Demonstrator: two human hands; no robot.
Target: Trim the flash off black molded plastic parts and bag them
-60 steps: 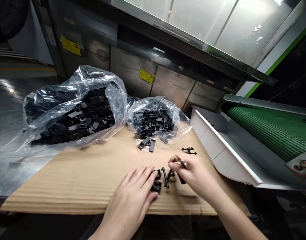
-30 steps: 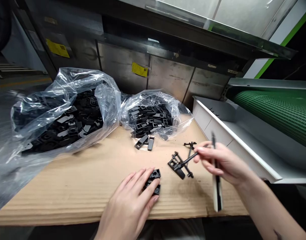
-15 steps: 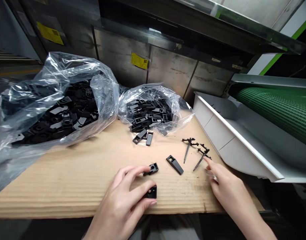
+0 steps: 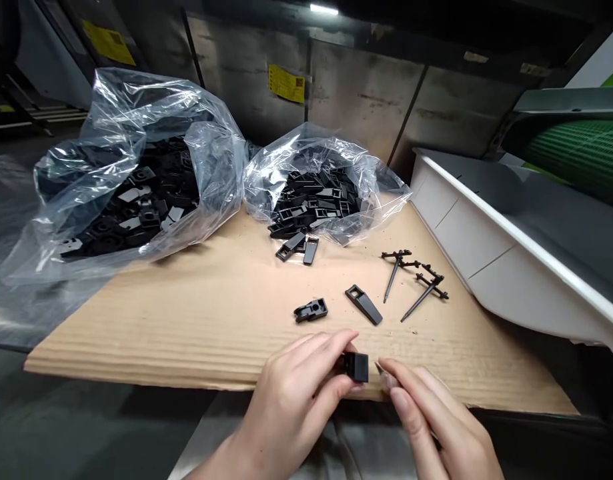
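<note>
My left hand pinches a small black plastic block between thumb and fingers, above the front edge of the cardboard. Close to its right, my right hand has thumb and forefinger pressed together. A tiny dark tip pokes out there; the rest is hidden by the fingers. Beyond the hands, a black plastic clip part lies on the cardboard. A tapered black lever with a square hole rests to its right. Further right are two branched black plastic sprues with long stems.
Cardboard covers the work surface. At the back left stands a large clear bag of black parts, beside a smaller bag of black levers. A white bin borders the right side, near a green mesh roll.
Both hands have come together at the front edge. My left hand has lifted the block and left the clip part lying. My right hand has moved away from the sprues.
</note>
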